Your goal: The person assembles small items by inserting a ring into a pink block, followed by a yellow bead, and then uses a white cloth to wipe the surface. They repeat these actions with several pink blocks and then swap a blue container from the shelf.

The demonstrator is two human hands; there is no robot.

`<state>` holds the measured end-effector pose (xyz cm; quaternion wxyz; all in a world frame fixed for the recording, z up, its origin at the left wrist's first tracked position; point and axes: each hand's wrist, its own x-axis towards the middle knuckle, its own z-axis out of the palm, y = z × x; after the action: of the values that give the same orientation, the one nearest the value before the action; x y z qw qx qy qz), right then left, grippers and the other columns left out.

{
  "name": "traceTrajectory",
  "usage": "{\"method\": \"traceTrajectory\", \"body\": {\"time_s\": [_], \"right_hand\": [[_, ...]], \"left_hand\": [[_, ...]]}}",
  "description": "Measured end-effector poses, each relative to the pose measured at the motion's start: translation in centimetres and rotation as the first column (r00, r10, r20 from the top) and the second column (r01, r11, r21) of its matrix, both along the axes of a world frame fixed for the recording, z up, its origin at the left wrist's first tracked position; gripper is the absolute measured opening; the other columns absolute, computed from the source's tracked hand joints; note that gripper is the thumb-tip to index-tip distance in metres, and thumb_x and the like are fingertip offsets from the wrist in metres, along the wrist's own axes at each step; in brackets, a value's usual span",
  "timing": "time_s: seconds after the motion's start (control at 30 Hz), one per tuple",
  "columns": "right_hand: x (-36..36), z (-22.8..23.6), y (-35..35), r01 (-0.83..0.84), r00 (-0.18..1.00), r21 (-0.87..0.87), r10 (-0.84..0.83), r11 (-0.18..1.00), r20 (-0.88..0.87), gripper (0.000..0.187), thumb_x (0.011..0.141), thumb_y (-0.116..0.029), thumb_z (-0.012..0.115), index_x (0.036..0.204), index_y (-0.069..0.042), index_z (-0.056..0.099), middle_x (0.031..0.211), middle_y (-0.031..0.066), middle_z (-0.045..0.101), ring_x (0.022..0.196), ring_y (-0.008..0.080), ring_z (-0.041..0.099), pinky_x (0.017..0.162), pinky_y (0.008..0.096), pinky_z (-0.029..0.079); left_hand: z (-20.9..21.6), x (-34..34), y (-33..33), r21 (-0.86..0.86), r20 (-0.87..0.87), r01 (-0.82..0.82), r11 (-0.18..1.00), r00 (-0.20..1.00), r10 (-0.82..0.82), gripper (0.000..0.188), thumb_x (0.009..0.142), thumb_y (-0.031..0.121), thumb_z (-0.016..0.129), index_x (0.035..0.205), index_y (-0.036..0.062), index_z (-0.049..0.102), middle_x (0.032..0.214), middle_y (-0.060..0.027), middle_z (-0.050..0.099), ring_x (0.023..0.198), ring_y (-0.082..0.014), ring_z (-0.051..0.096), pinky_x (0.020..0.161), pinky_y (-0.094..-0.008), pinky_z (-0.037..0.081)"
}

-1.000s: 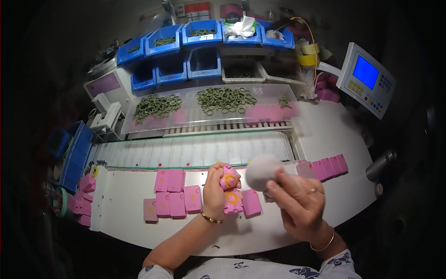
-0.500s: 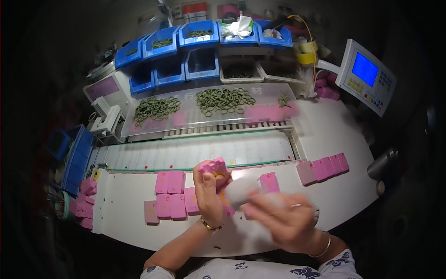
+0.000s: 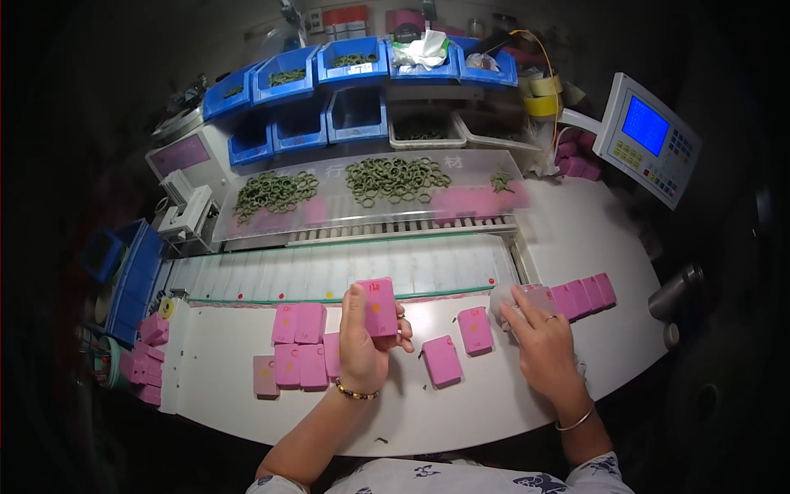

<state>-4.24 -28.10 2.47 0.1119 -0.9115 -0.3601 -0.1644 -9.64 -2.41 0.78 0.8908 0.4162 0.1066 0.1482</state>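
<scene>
Upright in my left hand (image 3: 362,350) is a pink block (image 3: 379,309) with red and yellow marks, gripped between thumb and fingers. My right hand (image 3: 539,350) is to the right, its fingers curled over a whitish-grey rounded bundle (image 3: 499,303) that looks like a cloth pouch; the palm hides part of it. Two pink blocks lie between my hands, a nearer one (image 3: 443,362) and a farther one (image 3: 475,331). Left of my left hand, several more pink blocks (image 3: 311,323) lie in two rows, one of them partly covered by that hand.
A row of pink blocks (image 3: 580,298) lies right of my right hand. Behind the white table runs a pale conveyor (image 3: 354,265). Above it a clear tray (image 3: 329,216) bears piles of green rings (image 3: 395,177). Blue bins (image 3: 354,62) stand behind; a control panel (image 3: 650,136) stands right.
My right hand has carried the grey bundle rightward, away from my left hand. The pink piece in my left hand, earlier parted with yellow showing, is now a whole block. Coloured dots on the conveyor shifted.
</scene>
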Motion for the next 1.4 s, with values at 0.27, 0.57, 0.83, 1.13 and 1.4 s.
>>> {"method": "traceTrajectory", "body": {"time_s": [0.27, 0.57, 0.83, 1.13, 1.4], "right_hand": [[0.3, 1.7, 3.3, -0.173, 0.957, 0.389, 0.248, 0.905, -0.150, 0.045, 0.079, -0.013, 0.073, 0.122, -0.004, 0.062, 0.120, 0.0158, 0.061, 0.105, 0.0294, 0.059, 0.090, 0.0384, 0.045], [-0.4, 0.8, 7.0, -0.004, 0.721, 0.847, 0.588, 0.532, -0.367, 0.029, 0.076, 0.004, 0.076, 0.102, 0.000, 0.063, 0.094, 0.0057, 0.064, 0.083, 0.0104, 0.059, 0.072, 0.0223, 0.046], [0.5, 0.5, 8.3, 0.285, 0.660, 0.863, 0.567, 0.417, -0.493, 0.021, 0.085, -0.006, 0.073, 0.100, -0.001, 0.059, 0.090, 0.0036, 0.067, 0.078, 0.0058, 0.061, 0.066, 0.0204, 0.050], [0.9, -1.2, 8.1, 0.168, 0.614, 0.731, 0.510, 0.661, -0.602, 0.049, 0.081, -0.010, 0.074, 0.125, -0.003, 0.054, 0.114, 0.0052, 0.063, 0.099, 0.0122, 0.059, 0.075, 0.0230, 0.048], [-0.1, 0.2, 5.1, -0.177, 0.772, 0.423, 0.392, 0.889, -0.501, 0.071, 0.071, -0.016, 0.080, 0.133, -0.005, 0.049, 0.120, 0.0110, 0.061, 0.115, 0.0282, 0.053, 0.091, 0.0373, 0.044]], "left_hand": [[0.1, -0.8, -3.0, 0.120, 0.045, 0.040, 0.992, 0.998, -0.045, 0.035, 0.103, 0.035, 0.043, 0.123, 0.0056, 0.047, 0.106, -0.0105, 0.059, 0.094, -0.0193, 0.063, 0.087, -0.0378, 0.053], [-0.4, -2.3, -3.3, 0.364, 0.192, 0.082, 0.928, 0.968, -0.161, 0.036, 0.098, 0.021, 0.058, 0.128, 0.0028, 0.051, 0.114, -0.0060, 0.058, 0.104, -0.0119, 0.055, 0.091, -0.0285, 0.047], [0.4, -1.9, -2.2, 0.888, 0.381, -0.394, 0.236, 0.919, 0.102, 0.048, 0.073, 0.005, 0.078, 0.112, 0.0027, 0.050, 0.115, -0.0148, 0.053, 0.106, -0.0252, 0.055, 0.090, -0.0338, 0.045], [-1.7, 2.6, 5.2, 0.970, -0.009, -0.035, 0.241, 0.983, 0.181, 0.042, 0.071, 0.019, 0.077, 0.104, 0.0028, 0.058, 0.104, -0.0094, 0.055, 0.086, -0.0202, 0.057, 0.075, -0.0315, 0.051], [-4.1, 4.4, 13.6, 0.992, 0.048, 0.010, -0.124, 0.888, 0.457, 0.038, 0.070, 0.024, 0.078, 0.096, 0.0007, 0.064, 0.101, -0.0177, 0.059, 0.098, -0.0337, 0.057, 0.089, -0.0396, 0.048]]}}
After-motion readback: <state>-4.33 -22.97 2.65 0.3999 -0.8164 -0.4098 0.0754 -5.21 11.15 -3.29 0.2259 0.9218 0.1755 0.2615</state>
